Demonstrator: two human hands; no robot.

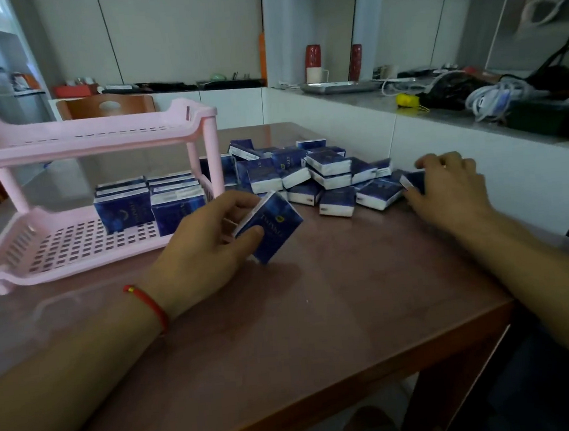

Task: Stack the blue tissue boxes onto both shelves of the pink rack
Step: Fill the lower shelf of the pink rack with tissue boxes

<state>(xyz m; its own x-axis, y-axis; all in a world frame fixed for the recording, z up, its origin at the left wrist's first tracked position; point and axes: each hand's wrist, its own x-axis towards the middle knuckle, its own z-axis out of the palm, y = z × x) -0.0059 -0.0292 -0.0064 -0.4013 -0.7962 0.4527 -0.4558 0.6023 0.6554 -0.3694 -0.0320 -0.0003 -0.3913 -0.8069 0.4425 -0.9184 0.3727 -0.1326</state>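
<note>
Glossy brown table (319,315) carries a pink plastic two-shelf rack (97,135) at its left edge. Left hand (204,253) grips one blue tissue box (273,225); right hand (449,190) pinches another blue box (414,180) near the right edge.

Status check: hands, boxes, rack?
Left hand grips one box. Right hand pinches another at the loose pile. Pink rack: lower shelf part filled, top bare. Nothing blocking.

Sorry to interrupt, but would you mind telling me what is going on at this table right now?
A person is loading blue tissue boxes onto a pink rack. The left hand grips one box just in front of the rack, while the right hand grips another box at the edge of the loose pile on the table. A few boxes stand on the lower shelf; the top shelf looks empty from this angle.
</note>
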